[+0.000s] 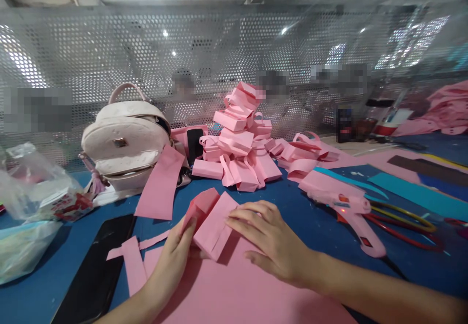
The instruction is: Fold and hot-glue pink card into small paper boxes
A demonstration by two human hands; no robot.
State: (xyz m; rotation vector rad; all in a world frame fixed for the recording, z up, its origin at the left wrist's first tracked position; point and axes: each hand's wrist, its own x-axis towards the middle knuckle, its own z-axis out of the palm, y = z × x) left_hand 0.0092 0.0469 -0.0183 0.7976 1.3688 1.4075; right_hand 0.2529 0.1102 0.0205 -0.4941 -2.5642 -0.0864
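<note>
Lower centre of frame: your two hands work one folded pink paper piece (214, 224). It is matte pink card, creased into a boxy form: a raised flap at its upper left stands up and reads darker, reddish, in shadow; the rest lies as a flat panel with a lengthwise fold line, and its lower corner points toward you. It rests on a large pink sheet (237, 290) that covers the blue surface (314, 221) at the bottom of the frame.

Your left hand (175, 255) comes in from lower left, fingers together, thumb and fingertips pinching the raised flap at its left edge. Your right hand (270, 238) comes in from lower right, lies palm down with fingers slightly spread, fingertips pressing the flat panel's right side. It grips nothing.

Just left of the piece: narrow pink strips (133, 260) and a black phone (97, 270). A loose pink rectangle (161, 185) leans against a white backpack (127, 141) at centre left. Centre, behind the hands: a heap of finished pink folded pieces (237, 148). Right of centre: a pink glue gun (345, 212) on the surface, with red and yellow loops beside it that you cannot identify. Far left: clear plastic bags (32, 192). A perforated metal screen (219, 55) fills the top.
</note>
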